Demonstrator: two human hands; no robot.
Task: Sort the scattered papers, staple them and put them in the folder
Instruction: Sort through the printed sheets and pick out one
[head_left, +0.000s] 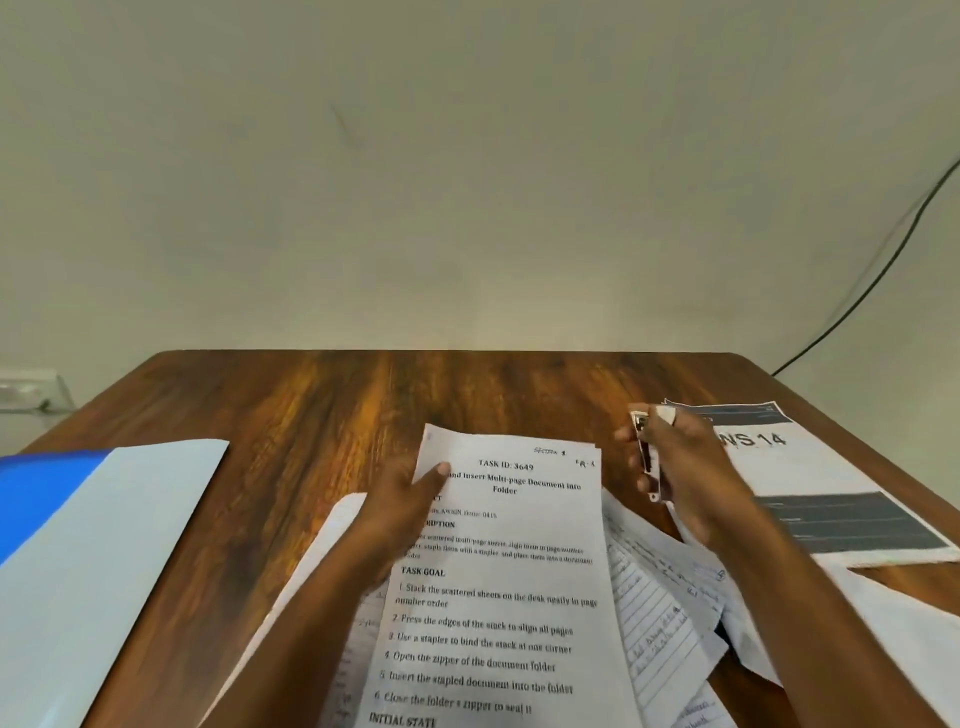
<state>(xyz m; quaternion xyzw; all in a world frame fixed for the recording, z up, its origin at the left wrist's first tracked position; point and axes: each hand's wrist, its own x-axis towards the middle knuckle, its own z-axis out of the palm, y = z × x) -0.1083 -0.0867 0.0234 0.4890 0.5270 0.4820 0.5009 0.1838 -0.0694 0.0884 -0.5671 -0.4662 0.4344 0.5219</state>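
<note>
Wooden table (322, 415) was reddish-brown with streaky orange grain; folder (78, 561) pale grey-blue with bright blue edge; printed task sheet (504, 582) white with black type; lined notebook pages (660, 608) white with blue handwriting; printout (831, 499) white with dark grey bands; stapler (647, 457) silvery; wall (467, 182) cream; cable (883, 270) black

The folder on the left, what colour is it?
Blue, with a pale front flap, seen in the head view.

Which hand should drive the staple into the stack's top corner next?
The right hand: it already grips the stapler, beside the stack's top right corner. The left hand is busy pinching the stack's upper left edge, keeping it steady.
</note>
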